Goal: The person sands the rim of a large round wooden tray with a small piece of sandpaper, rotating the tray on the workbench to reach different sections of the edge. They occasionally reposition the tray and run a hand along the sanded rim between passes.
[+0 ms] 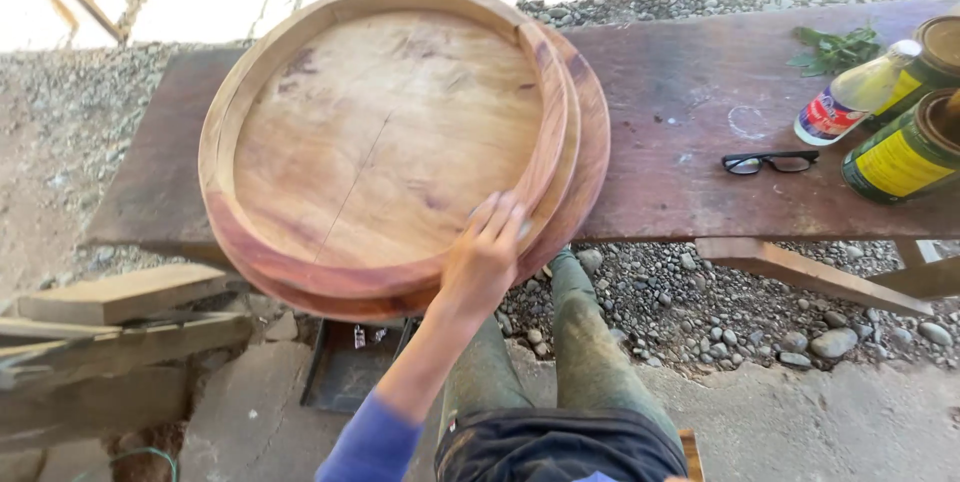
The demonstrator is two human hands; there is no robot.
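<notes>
Resting on the near rim of the top round wooden tray [385,132], one hand [483,260] lies flat, fingers [503,217] loosely spread, pinching nothing; which hand I cannot tell. Both stacked trays sit empty on the counter [680,102]. Farther right lie black glasses [768,162], two cans [905,152] and a bottle [850,97], contents unseen.

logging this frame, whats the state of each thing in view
top wooden tray: stacked on another, rim up, cracked across base
lower wooden tray: underneath, overhanging bench edge
hand: fingers resting flat on top tray's rim
eyeglasses: lying unfolded on wooden bench
plastic bottle: lying on its side
two cans: open
</notes>
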